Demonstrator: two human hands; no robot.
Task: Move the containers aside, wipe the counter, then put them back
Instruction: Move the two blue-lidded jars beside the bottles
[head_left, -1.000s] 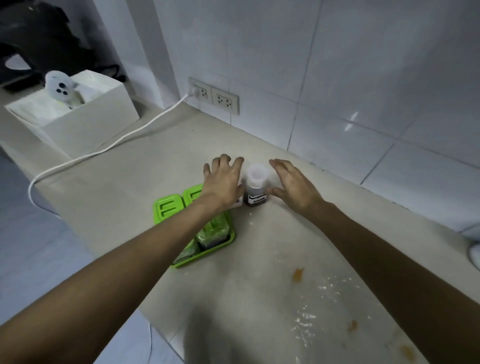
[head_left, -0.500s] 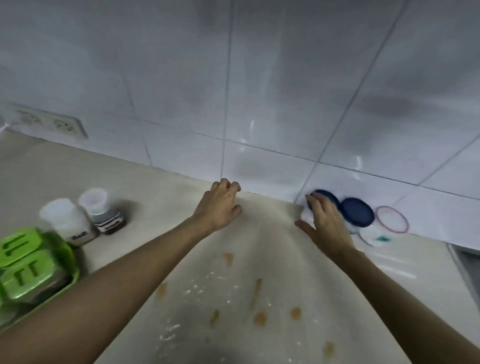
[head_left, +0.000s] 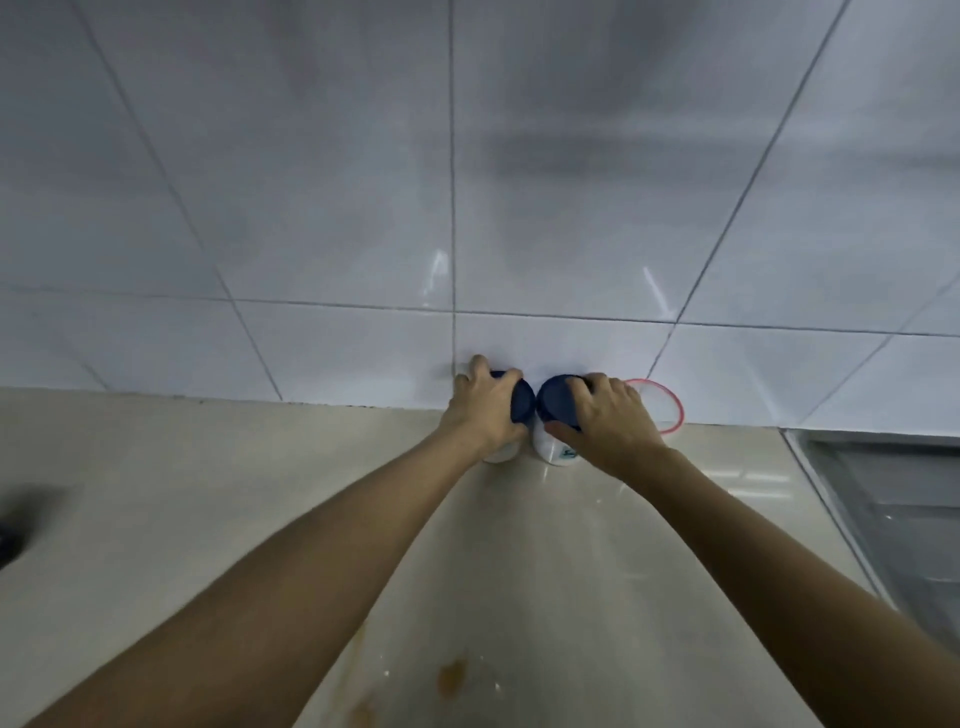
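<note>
Two white jars with dark blue lids stand side by side at the back edge of the counter (head_left: 208, 493), against the tiled wall (head_left: 571, 182). The left hand (head_left: 483, 410) covers the left jar (head_left: 501, 454), its fingers (head_left: 506, 375) curled over the lid and down the sides in a closed grasp. The right hand (head_left: 605, 421) grips the right jar (head_left: 553, 449) likewise, thumb on the white body, fingers wrapped over the blue lid (head_left: 556, 400). The two lids nearly touch. A clear container with a red rim (head_left: 670, 405) stands just beside the right hand, also at the back edge. Orange-brown stains (head_left: 452, 675) and white specks mark the counter near its front edge. A steel sink (head_left: 893, 519) adjoins the counter's right edge.
</note>
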